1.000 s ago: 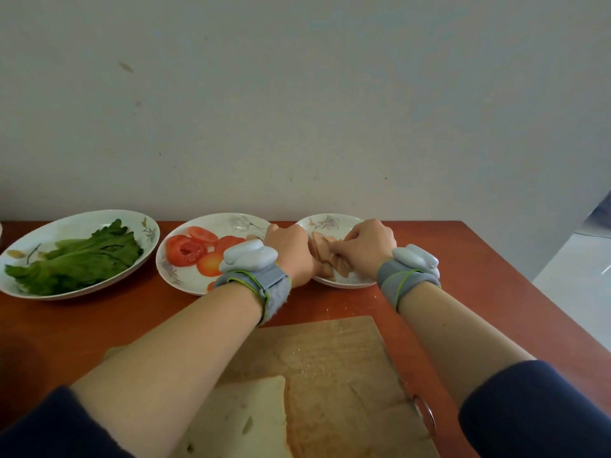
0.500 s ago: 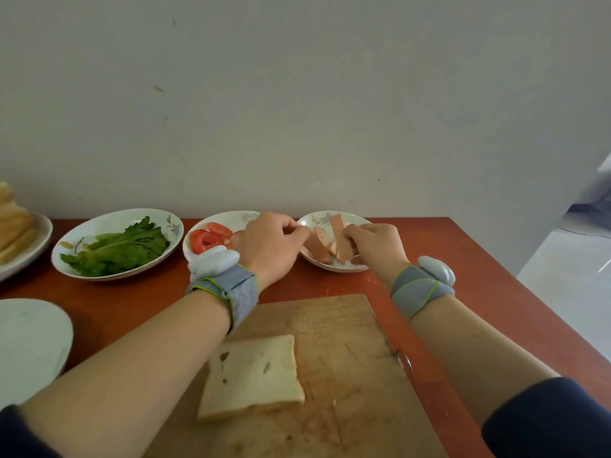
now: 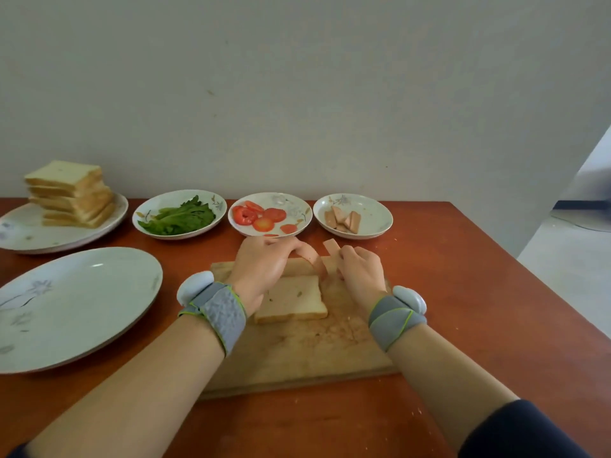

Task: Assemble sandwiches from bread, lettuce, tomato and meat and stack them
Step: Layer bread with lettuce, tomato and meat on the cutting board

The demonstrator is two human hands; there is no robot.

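Left hand (image 3: 264,266) and right hand (image 3: 358,269) each pinch a meat slice (image 3: 331,247); lay both flat, side by side, on the bread (image 3: 294,300).

Left hand (image 3: 264,269) & right hand (image 3: 360,272) bare. Grey textured left band (image 3: 220,314) & right band (image 3: 395,322) on wrists, w/ lime-green edging. White rounded left pod (image 3: 195,287) & right pod (image 3: 411,299) on bands. Dark navy left sleeve (image 3: 13,453), right sleeve (image 3: 515,431)
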